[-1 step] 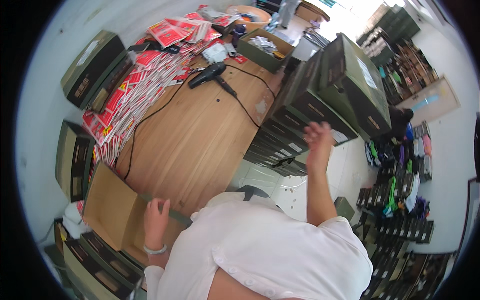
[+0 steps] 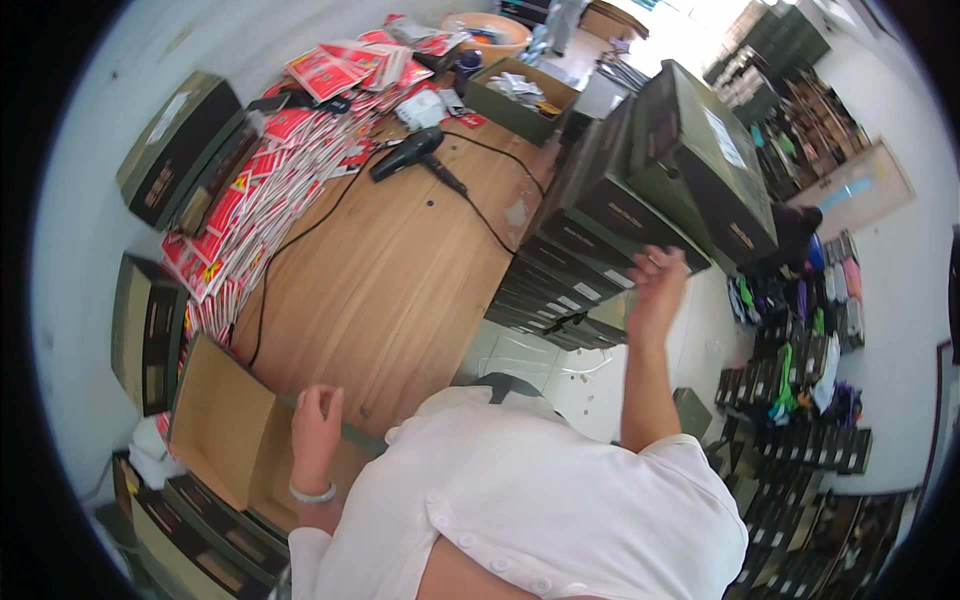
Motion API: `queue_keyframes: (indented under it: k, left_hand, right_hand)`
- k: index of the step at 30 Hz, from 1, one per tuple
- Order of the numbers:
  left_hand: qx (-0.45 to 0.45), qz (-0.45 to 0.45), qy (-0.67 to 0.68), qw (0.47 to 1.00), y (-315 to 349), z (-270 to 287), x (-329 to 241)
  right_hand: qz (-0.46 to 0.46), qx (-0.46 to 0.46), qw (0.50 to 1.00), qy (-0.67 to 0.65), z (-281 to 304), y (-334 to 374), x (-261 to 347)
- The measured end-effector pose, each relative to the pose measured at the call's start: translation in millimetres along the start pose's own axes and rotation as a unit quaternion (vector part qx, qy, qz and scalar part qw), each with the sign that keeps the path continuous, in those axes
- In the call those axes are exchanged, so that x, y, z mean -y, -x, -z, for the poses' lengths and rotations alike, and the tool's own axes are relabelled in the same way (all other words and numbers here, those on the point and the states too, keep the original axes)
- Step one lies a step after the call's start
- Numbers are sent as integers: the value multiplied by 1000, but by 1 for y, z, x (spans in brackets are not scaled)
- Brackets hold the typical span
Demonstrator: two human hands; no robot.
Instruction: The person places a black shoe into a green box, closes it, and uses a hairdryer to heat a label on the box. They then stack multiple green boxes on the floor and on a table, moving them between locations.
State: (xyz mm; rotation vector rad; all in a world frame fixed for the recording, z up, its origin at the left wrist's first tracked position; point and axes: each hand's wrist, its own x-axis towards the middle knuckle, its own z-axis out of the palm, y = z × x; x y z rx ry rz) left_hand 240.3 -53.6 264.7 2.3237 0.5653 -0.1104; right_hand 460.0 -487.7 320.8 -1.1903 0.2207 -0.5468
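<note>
My left hand (image 2: 316, 432), with a light bracelet at the wrist, is over an open dark-green cardboard box (image 2: 215, 425) with a brown inside, at the lower left. Its fingers are loosely bent, a gap shows between them, and I see nothing held. My right hand (image 2: 660, 285) is raised in front of a stack of dark-green boxes (image 2: 590, 240). Its fingers are half bent and apart, slightly blurred, with nothing visible in them. I cannot tell whether it touches the stack. A larger green box (image 2: 700, 165) rests tilted on top.
A wooden table (image 2: 390, 290) carries a black hair dryer (image 2: 408, 155) with its cord and a heap of red-and-white packets (image 2: 270, 175). At the back stand a small open box (image 2: 520, 100) and an orange basin (image 2: 490, 35). More boxes (image 2: 800, 440) line the right.
My right hand has moved a little to the right, away from the boxes' near ends. The left hand has risen slightly, and the whole view has shifted a little.
</note>
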Motion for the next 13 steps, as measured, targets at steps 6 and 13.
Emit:
queue_keyframes:
  k: [6,13]
  left_hand:
    - [46,-261,117,957,-52,-32,-109]
    - [227,-274,179,917,-84,-111,-135]
  right_hand:
    - [60,-158,974,149,105,-72,103]
    - [-260,205,941,71,134,-176,138]
